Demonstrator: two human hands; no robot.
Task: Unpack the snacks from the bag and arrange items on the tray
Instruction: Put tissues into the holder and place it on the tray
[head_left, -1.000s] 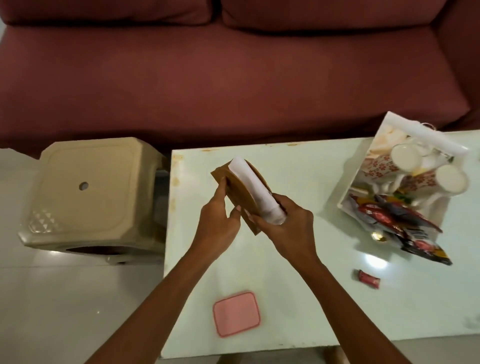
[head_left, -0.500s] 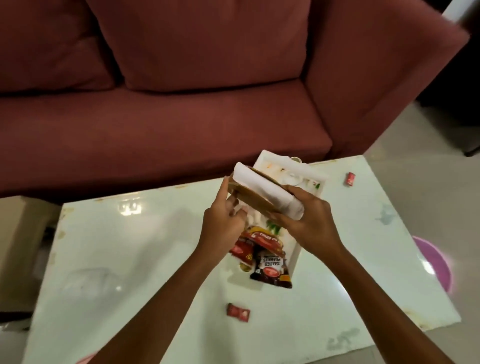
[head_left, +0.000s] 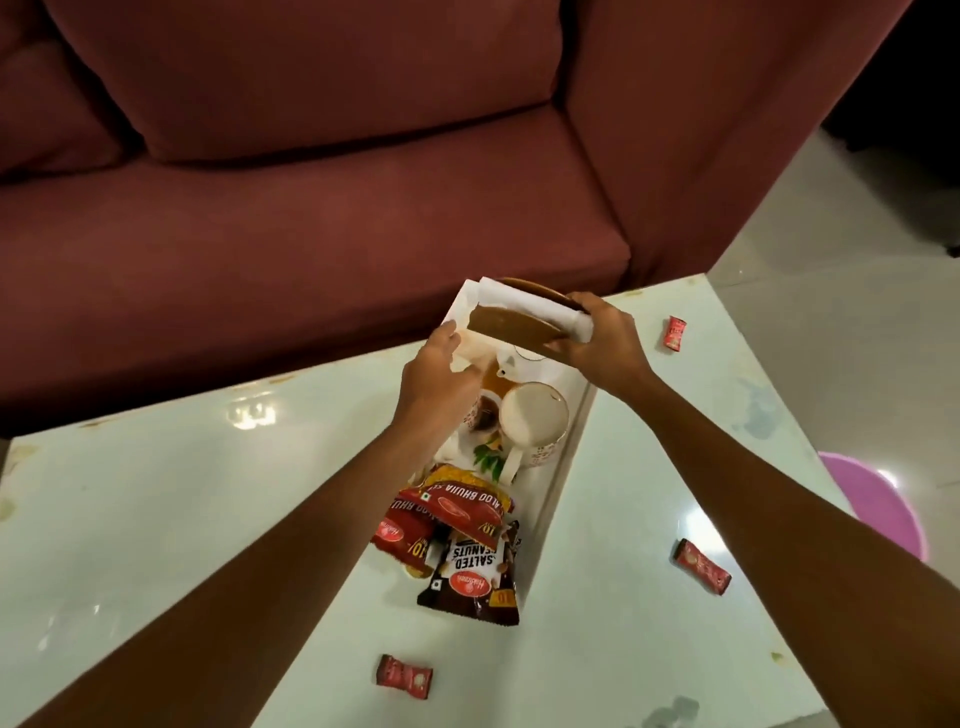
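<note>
A white tray (head_left: 558, 483) lies on the pale table (head_left: 156, 519). It holds a white cup (head_left: 532, 421), a second cup partly hidden under my left hand, red snack packets (head_left: 452, 509) and a dark salted peanuts packet (head_left: 472, 571) that hangs over its near end. My right hand (head_left: 602, 343) grips a brown napkin holder (head_left: 511, 327) with white napkins in it, just over the tray's far end. My left hand (head_left: 436, 379) hovers over the tray's left side with fingers spread, holding nothing.
Three small red candies lie loose on the table: one at far right (head_left: 676, 332), one at near right (head_left: 701, 566), one near the front (head_left: 404, 676). A maroon sofa (head_left: 311, 208) stands behind the table. A pink tub (head_left: 878, 499) sits on the floor to the right.
My view has swung right to the tray. Both hands carried the napkin holder over the tray's far end. My left hand has let go of it and now hovers over the tray.
</note>
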